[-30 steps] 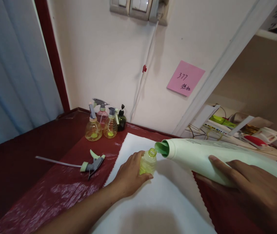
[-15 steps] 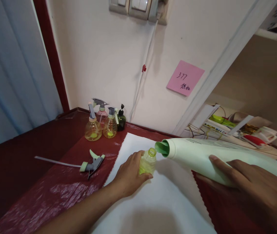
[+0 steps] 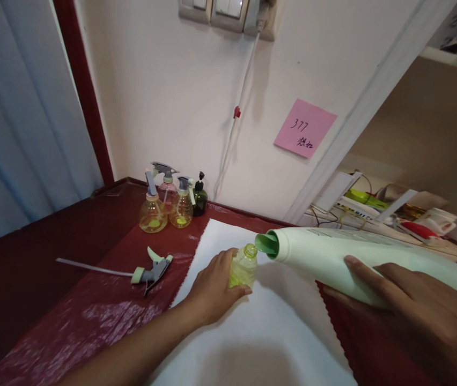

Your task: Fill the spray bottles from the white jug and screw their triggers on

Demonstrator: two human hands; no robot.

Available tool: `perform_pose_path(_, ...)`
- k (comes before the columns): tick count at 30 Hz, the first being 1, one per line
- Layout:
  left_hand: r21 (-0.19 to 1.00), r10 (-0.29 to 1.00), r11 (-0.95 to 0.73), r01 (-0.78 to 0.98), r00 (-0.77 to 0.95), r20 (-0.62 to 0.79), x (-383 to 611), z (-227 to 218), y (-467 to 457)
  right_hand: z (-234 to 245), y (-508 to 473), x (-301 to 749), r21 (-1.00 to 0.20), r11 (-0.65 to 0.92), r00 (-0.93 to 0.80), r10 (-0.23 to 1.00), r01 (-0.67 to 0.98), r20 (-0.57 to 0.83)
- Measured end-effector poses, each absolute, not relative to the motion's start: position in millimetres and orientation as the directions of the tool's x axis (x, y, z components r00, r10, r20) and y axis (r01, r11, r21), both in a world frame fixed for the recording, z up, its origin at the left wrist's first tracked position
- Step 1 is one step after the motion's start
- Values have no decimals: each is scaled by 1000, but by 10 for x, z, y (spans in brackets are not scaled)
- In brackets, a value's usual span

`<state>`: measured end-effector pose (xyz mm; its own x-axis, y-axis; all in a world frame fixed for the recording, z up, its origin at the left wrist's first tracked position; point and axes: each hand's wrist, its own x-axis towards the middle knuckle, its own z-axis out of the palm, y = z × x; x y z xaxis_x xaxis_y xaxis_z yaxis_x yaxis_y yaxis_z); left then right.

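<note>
At centre, our left hand (image 3: 212,292) grips the small bottle (image 3: 244,272) — probably steadying its mouth (image 3: 250,250) — while, lower right, our right hand (image 3: 421,305) grasps the big bottle (image 3: 329,254), spout (image 3: 266,244) beside it.

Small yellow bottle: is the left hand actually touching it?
Touching. The head view shows the left hand curled around the side of the small yellow bottle, its thumb lying against the lower near side.

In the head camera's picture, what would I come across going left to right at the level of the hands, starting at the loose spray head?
Spray head → left hand → small bottle → green spout of the big bottle → right hand.
</note>
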<state>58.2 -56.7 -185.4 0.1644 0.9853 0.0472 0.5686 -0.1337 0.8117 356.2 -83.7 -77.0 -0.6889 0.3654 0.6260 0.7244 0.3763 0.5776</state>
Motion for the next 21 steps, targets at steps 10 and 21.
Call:
perform_pose_path(10, 809, 984, -140, 570, 173, 48, 580, -1829, -568, -645, -852, 3502, 655, 379, -756, 310, 654, 576)
perform_pose_path(21, 805, 983, -145, 575, 174, 53, 580, -1831, -583, -823, -835, 3621, 589, 370, -694, 322, 718, 644)
